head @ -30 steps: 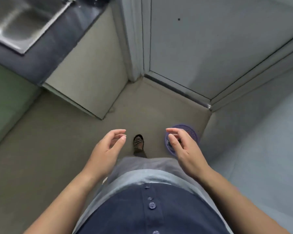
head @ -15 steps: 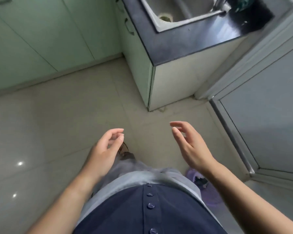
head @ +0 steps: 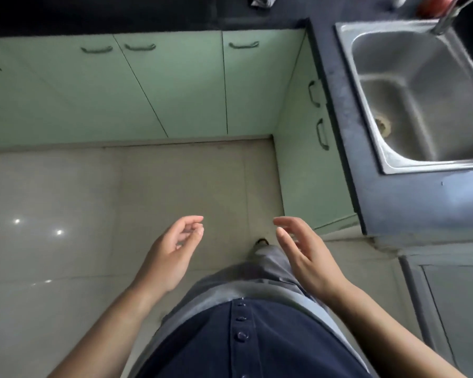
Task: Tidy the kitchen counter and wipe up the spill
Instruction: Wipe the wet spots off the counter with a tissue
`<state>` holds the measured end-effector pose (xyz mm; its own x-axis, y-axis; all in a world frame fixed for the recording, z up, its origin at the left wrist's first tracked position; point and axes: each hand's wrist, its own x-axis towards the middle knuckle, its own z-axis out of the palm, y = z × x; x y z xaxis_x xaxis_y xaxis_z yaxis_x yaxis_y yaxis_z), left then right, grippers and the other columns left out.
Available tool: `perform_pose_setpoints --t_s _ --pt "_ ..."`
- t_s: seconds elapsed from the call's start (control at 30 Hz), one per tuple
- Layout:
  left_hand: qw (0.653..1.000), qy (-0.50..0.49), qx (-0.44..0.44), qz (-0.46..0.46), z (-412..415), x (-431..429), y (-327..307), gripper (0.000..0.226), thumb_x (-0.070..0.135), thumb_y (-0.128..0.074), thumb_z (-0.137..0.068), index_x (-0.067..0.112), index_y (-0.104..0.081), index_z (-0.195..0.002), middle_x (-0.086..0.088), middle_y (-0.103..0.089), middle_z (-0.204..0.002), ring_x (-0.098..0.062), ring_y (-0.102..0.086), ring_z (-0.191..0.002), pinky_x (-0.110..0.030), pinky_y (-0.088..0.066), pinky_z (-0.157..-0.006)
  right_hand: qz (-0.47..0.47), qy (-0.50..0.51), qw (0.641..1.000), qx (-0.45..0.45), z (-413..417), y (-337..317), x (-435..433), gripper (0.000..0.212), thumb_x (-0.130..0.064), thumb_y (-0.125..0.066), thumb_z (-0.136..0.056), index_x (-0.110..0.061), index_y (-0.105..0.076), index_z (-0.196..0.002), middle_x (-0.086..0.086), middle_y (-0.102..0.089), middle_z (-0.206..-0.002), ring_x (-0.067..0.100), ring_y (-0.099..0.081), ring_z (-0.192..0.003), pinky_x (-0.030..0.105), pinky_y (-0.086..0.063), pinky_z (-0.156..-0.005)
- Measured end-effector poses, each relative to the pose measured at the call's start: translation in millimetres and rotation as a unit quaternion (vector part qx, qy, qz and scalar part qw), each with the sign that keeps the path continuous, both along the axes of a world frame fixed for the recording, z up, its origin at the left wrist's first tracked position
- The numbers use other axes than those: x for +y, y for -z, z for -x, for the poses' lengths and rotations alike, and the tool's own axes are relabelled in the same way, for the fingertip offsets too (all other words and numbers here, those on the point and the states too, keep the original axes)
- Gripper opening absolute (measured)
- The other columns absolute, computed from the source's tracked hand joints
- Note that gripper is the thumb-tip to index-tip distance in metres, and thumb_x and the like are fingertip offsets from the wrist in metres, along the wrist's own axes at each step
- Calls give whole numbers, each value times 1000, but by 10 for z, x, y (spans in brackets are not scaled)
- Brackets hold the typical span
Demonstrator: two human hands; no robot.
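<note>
My left hand [head: 172,252] and my right hand [head: 306,255] hang in front of my body over the tiled floor, both empty with fingers loosely curled and apart. The dark kitchen counter [head: 410,203] runs along the right side and along the top edge. A steel sink [head: 426,96] is set into it at the right, with a tap [head: 448,17] at its far end. No spill shows on the visible counter. A crumpled grey thing [head: 261,1] lies on the far counter strip, cut off by the frame edge.
Pale green cabinet doors [head: 175,85] with handles stand below the counters and meet in a corner. A reddish object [head: 434,5] sits beside the tap. A grey door frame [head: 432,301] is at the lower right. Glossy floor tiles [head: 66,214] spread to the left.
My view has swung left, away from the door and the purple floor drain cover, onto the cabinet corner and sink. Both hands stay empty in front of me.
</note>
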<state>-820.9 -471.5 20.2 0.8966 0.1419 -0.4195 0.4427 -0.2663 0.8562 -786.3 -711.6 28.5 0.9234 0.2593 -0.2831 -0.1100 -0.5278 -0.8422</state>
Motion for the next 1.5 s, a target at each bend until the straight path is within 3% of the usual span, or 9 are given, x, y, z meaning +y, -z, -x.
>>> perform_pose_setpoints --t_s 0.17,0.37,0.47,0.6,0.77,0.97,1.07,1.33,1.5 --pt "1000 -18 14 -8 -881 247 150 35 61 -48 -72 44 -60 -99 16 -64 -105 5 -57 -102 -17 -38 -84 18 -30 999 -5 -993 179 288 25 -37 -42 -93 -26 -55 -112 -12 -56 -114 -8 -49 -104 3 -37 -81" --pt "998 -46 -31 -15 -2394 528 -130 29 54 -49 -76 42 -59 -101 15 -63 -107 5 -57 -101 -17 -39 -84 15 -56 996 -62 -2758 -113 593 54 -54 -33 -85 -18 -54 -120 -8 -55 -119 1 -52 -107 10 -41 -84" --pt "997 -56 -50 -18 -2960 673 -191 36 59 -49 -72 41 -58 -102 14 -63 -108 6 -56 -102 -14 -39 -84 16 -65 994 -82 -3471 -180 760 47 -48 -36 -88 -17 -55 -118 -6 -56 -117 3 -53 -105 7 -40 -82" --pt "998 -51 -31 -37 -3499 915 -116 19 34 -52 -91 33 -58 -109 14 -62 -108 8 -56 -100 -1 -37 -78 20 -74 995 -68 -4048 -116 995 45 -48 -37 -88 -19 -56 -116 -8 -57 -114 -4 -51 -102 1 -37 -77" --pt "998 -9 -23 -66 -4473 1337 1 24 33 -49 -91 31 -56 -114 18 -60 -110 6 -54 -104 -6 -37 -81 40 -64 995 -61 -4813 84 1360 48 -52 -35 -89 -19 -55 -117 -6 -56 -113 -3 -52 -100 1 -36 -78" --pt "991 96 -41 -84 -5911 1745 -59 25 36 -48 -92 34 -53 -116 20 -57 -111 11 -51 -102 -14 -39 -85 51 17 995 -81 -5997 107 1819 39 -45 -42 -92 -17 -55 -117 -7 -54 -114 9 -55 -104 32 -48 -90" --pt "985 139 -45 -94 -6600 1848 26 25 34 -50 -91 34 -53 -116 16 -55 -115 2 -51 -107 -23 -40 -89 79 50 989 -111 -6627 141 1929 37 -41 -47 -93 -15 -55 -117 -2 -54 -117 14 -54 -108 29 -45 -89" --pt "925 253 -63 -277 -7777 1682 458 41 33 -51 -90 20 -49 -129 -1 -44 -136 -21 -42 -124 -38 -39 -100 186 53 973 -125 -7778 272 1688 36 -37 -49 -92 -17 -55 -121 4 -49 -131 24 -42 -121 28 -32 -97" --pt "893 257 -28 -369 -7945 1502 694 58 45 -48 -89 22 -35 -141 -5 -24 -153 -25 -22 -139 -42 -29 -110 294 -39 949 -103 -8092 519 1469 40 -44 -46 -91 -30 -48 -128 -3 -38 -140 23 -28 -132 46 -25 -105"
